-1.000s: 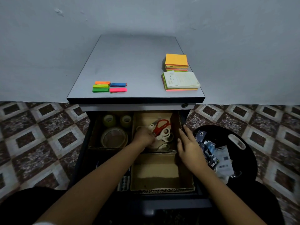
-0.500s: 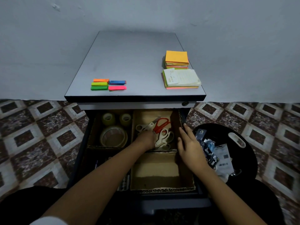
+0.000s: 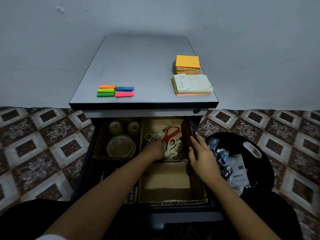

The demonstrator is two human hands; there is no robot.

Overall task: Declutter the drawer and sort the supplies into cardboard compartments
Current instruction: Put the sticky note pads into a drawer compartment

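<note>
The open drawer [image 3: 173,216] holds cardboard compartments. In the back right compartment [image 3: 155,122] lie red-handled scissors [image 3: 173,132] and white-handled scissors [image 3: 173,147]. My left hand [image 3: 155,150] reaches into that pile with its fingers curled down. Its fingertips are hidden, so a hold on the scissors cannot be told. My right hand [image 3: 201,153] rests with straight fingers against that compartment's right cardboard wall [image 3: 187,134]. A big tape roll [image 3: 121,146] and two small tape rolls [image 3: 115,127] sit in the back left compartment. The front right compartment [image 3: 164,184] shows bare cardboard.
On the grey cabinet top [image 3: 143,66] lie coloured sticky flags [image 3: 114,91] at the left and two stacks of sticky notes [image 3: 187,64] at the right. A black round bin [image 3: 263,170] with torn packaging [image 3: 235,168] stands right of the drawer on the tiled floor.
My left hand has slid towards me and left within the scissors compartment. A white-handled pair now lies uncovered left of the red pair. My right hand has stayed on the cardboard wall.
</note>
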